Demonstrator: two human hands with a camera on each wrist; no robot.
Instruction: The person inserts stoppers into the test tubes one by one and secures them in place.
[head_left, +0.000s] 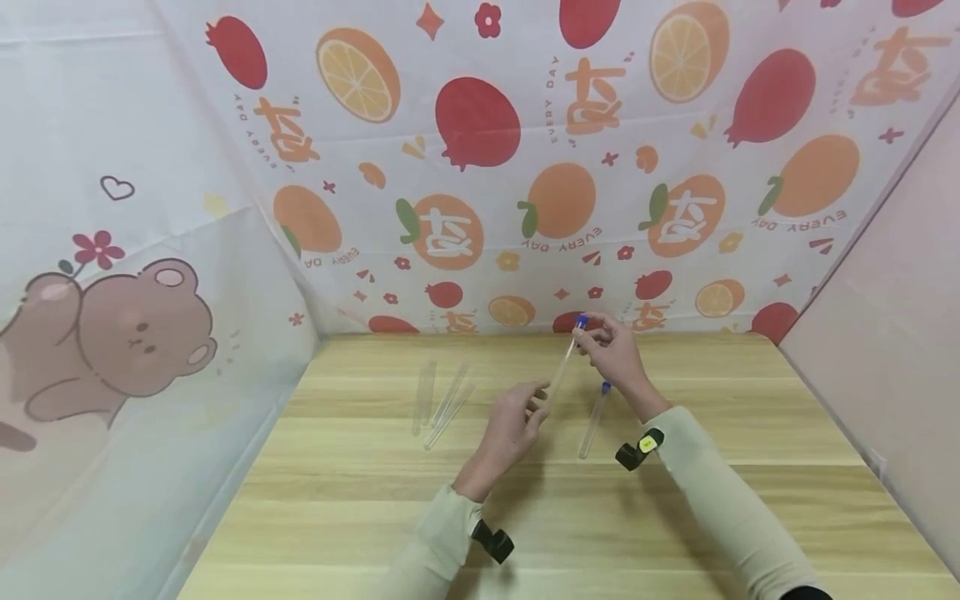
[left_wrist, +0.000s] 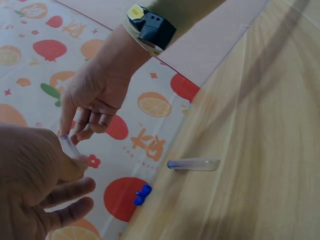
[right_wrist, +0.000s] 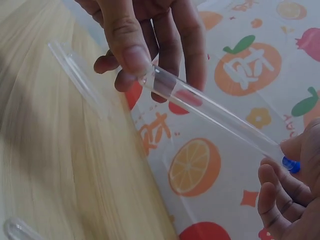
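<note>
Both hands hold one clear test tube (right_wrist: 215,112) above the table, slanting up to the right in the head view. My left hand (head_left: 512,425) pinches its lower, rounded end between thumb and fingers. At the upper end, my right hand (head_left: 617,354) grips the tube by its blue stopper (head_left: 582,321), which sits in the mouth; how deep it sits I cannot tell. A second test tube with a blue stopper (head_left: 592,425) lies on the table below the right hand. Several unstoppered clear test tubes (head_left: 448,404) lie to the left of the left hand.
Loose blue stoppers (left_wrist: 142,195) lie at the table's back edge in the left wrist view. The wooden table (head_left: 337,500) meets a fruit-print backdrop (head_left: 480,200) behind and a bear-print sheet (head_left: 142,333) on the left. A pale wall (head_left: 892,275) stands on the right.
</note>
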